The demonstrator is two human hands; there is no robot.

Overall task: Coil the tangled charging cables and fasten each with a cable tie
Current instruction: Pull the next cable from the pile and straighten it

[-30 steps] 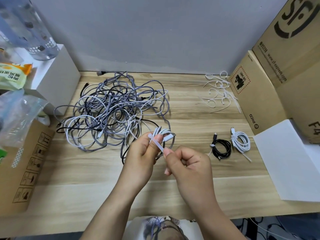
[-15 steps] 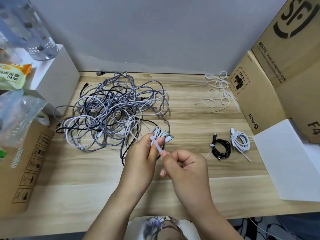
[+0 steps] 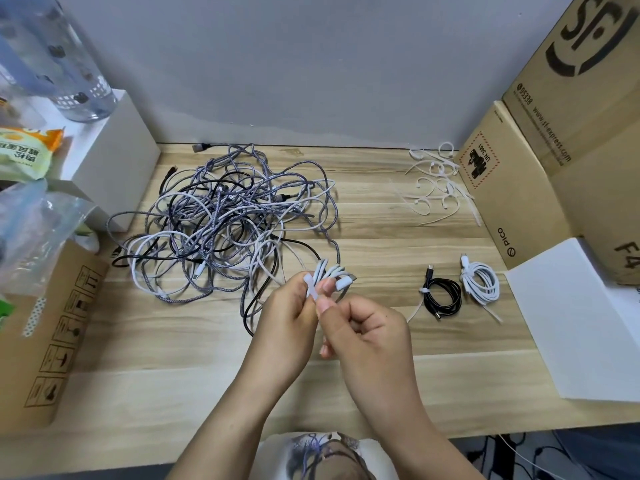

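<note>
Both hands have drawn slightly nearer the body since a second ago, and the right thumb has slid up the tie until it nearly meets the left fingers. Held above the middle of the pale wooden tabletop (image 3: 346, 386), the small coiled bundle of white charging cable (image 3: 333, 276) sits gripped in the left hand (image 3: 287, 327), its loops and a white plug poking out past the fingertips on the far side. A translucent white plastic cable tie (image 3: 310, 288) crosses the bundle, pressed there by the left thumb, while the right hand (image 3: 367, 336) pinches the tie's near end between thumb and curled fingers.

Just left and far of the hands lies the big tangled heap of grey braided, white and black cables (image 3: 225, 223). To the right rest two finished coils, a black tied cable coil (image 3: 443, 296) and, just beside it, a white tied cable coil (image 3: 481, 282). Farther off on the right, a loose scatter of white cable ties (image 3: 434, 183) lies against a brown cardboard box (image 3: 502, 188). A flat white sheet of card (image 3: 575, 320) lies at the right edge, and another printed cardboard carton (image 3: 45, 341) stands at the near left.
</note>
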